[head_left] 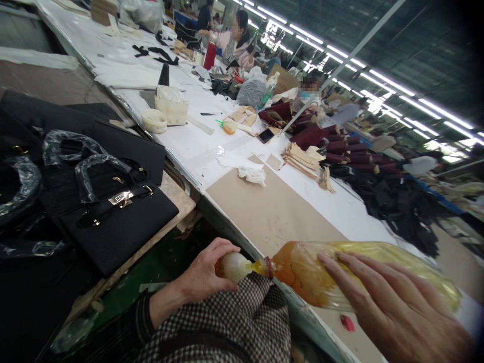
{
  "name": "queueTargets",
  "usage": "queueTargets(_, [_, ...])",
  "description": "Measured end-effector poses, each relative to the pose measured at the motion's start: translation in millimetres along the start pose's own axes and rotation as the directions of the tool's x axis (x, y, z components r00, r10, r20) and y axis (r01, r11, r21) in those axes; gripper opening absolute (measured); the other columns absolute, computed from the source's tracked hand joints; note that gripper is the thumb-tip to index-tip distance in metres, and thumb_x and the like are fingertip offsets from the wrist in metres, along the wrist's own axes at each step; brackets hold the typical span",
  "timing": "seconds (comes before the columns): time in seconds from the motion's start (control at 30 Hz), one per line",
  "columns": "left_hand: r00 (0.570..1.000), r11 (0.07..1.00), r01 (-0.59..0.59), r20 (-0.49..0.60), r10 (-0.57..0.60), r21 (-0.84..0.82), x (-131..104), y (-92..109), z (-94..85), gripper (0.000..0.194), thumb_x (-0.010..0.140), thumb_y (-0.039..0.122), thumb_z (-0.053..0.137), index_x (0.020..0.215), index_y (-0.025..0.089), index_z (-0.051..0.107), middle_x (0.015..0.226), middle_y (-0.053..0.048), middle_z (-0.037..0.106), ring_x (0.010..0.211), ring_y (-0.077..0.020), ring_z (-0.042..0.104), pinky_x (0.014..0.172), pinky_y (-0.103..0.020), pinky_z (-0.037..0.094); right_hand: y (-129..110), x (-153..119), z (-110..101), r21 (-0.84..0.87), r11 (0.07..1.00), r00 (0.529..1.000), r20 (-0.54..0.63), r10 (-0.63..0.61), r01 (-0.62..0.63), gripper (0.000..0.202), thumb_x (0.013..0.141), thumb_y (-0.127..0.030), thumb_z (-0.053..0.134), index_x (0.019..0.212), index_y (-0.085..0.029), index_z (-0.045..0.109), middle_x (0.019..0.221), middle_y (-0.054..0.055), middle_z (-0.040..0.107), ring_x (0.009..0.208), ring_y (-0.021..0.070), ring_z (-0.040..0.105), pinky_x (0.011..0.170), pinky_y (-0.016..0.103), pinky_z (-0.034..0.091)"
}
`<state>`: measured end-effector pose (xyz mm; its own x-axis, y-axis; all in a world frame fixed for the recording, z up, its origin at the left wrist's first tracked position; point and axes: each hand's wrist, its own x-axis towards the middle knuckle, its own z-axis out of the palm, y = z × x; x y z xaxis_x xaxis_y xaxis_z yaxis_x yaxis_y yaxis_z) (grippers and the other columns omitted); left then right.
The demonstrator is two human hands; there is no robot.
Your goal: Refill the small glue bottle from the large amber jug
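Note:
In my left hand (206,275) is a small whitish squeeze bottle (235,267), its fingers wrapped around it over my lap. My right hand (393,297) grips a large clear plastic bottle (302,272) that lies tilted on its side, with amber and yellow liquid inside. The large bottle's neck meets the mouth of the small one at a yellow nozzle (260,267). My right thumb is hidden behind the bottle. Beneath the large bottle, a red scrap (347,322) rests on the brown board (280,212).
Black handbags (124,217) with plastic-wrapped handles are stacked at left. On the white table (242,138) are a tape roll (154,121), a wrapped block (171,105), a small glue bottle (229,127), a phone (265,135) and crumpled tissue (252,174). Co-workers (236,43) sit farther back.

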<state>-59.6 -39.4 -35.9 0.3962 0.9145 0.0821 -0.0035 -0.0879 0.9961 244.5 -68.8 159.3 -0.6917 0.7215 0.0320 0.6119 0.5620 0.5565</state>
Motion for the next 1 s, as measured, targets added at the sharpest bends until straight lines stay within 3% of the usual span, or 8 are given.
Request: queueTargets(1.0, [1.0,1.0,0.0,0.002,0.0,-0.014,-1.5,1.5,-1.5,0.077,0.059,0.016,0.097,0.129,0.026,0.067,0.131,-0.007,0.058,0.124,-0.0262,0.057,0.111,-0.039,0.045,-1.6,2.8,-0.2,0.004,1.0,1.0,-0.009,-0.014,0.014,0.074,0.098,-0.005,0.039,0.166,-0.022,0.014,0.129,0.018,0.069,0.115,0.0405,0.065,0.092,0.057,0.05])
